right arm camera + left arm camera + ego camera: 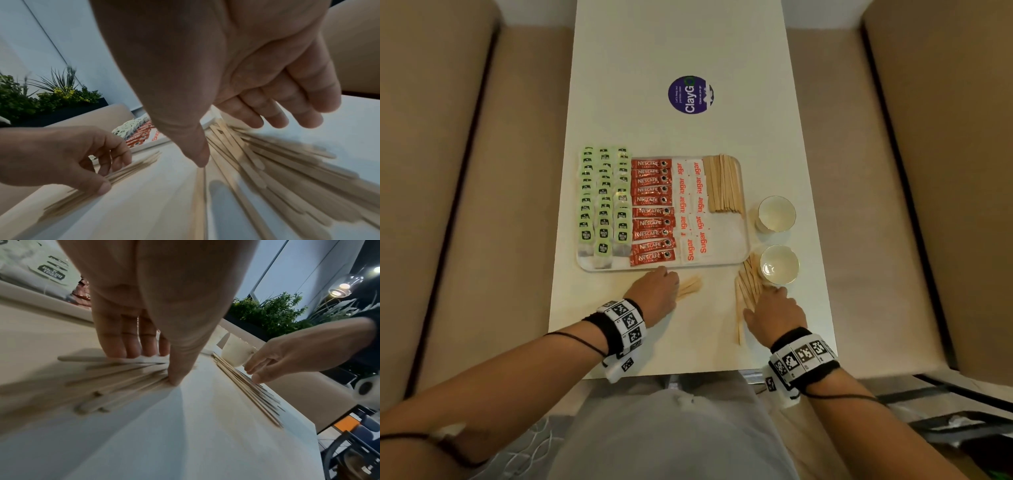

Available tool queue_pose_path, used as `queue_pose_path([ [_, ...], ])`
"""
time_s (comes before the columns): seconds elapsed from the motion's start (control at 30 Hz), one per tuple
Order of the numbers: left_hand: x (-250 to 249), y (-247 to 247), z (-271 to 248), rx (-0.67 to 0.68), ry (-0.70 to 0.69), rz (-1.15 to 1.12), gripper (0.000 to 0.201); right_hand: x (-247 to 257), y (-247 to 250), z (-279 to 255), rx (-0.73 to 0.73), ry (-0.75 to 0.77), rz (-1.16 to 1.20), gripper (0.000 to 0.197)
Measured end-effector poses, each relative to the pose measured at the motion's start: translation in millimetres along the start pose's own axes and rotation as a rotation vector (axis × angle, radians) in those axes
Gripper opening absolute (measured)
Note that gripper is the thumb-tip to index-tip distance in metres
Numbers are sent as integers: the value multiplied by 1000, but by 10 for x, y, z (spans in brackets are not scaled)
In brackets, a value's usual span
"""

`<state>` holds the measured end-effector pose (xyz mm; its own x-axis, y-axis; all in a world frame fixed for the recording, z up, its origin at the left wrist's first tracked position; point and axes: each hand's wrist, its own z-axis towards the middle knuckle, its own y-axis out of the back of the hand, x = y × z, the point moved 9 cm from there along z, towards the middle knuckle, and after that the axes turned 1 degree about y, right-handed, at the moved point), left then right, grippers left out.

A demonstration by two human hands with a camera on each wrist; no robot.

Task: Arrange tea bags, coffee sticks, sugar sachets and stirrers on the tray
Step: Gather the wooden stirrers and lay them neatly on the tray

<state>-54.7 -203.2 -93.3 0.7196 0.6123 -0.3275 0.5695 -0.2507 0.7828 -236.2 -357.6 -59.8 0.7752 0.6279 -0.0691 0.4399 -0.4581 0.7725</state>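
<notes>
A white tray [731,236] holds rows of green tea bags [602,202], red coffee sticks [652,212], sugar sachets [693,212] and a stack of wooden stirrers [722,185]. Just in front of the tray, my left hand [662,286] pinches a small fanned bundle of stirrers [690,287] against the table, thumb on one side and curled fingers on the other [153,368]. My right hand [774,308] hovers, fingers straight, over a loose pile of stirrers [748,284], and its thumb tip touches one of them [238,141].
Two white cups [776,214] [779,264] stand to the right of the tray, and the nearer one touches the loose pile. A round purple sticker [691,95] lies farther back. Beige sofa cushions flank the narrow white table [688,359].
</notes>
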Motion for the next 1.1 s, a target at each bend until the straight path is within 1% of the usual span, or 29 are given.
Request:
queue_pose_path([
  [0.1,-50,-59,16,0,54,-65,26,4,-37,24,14,26,6,64],
  [0.23,-105,-100,30,-35,140,-129,18,107,-108,0,53,95,30,60],
  [0.3,-116,-96,30,-55,172,-163,17,170,-133,-4,85,127,51,53],
  [0.4,-93,-58,26,-99,231,-215,14,300,-104,-26,127,195,88,39],
  [0.47,-96,-41,17,-114,243,-226,14,395,-80,-42,142,247,93,30],
  [0.53,-110,-33,-1,-114,246,-231,16,504,-55,-60,134,308,71,26],
  [0.6,-152,-57,-26,-87,229,-219,22,626,-38,-77,112,380,36,25],
  [0.7,-262,-127,-63,-10,170,-158,39,802,-40,-85,102,480,-9,21],
  [0.8,-329,-145,-69,14,136,-126,52,884,-31,-32,99,564,-16,21],
  [0.87,-356,-123,-64,2,127,-113,57,836,22,47,85,572,-6,23],
  [1.0,-422,-77,6,-32,112,-86,66,570,136,237,35,483,-45,19],
  [1.1,-494,-78,91,-53,115,-57,75,578,95,238,44,514,-90,16],
])
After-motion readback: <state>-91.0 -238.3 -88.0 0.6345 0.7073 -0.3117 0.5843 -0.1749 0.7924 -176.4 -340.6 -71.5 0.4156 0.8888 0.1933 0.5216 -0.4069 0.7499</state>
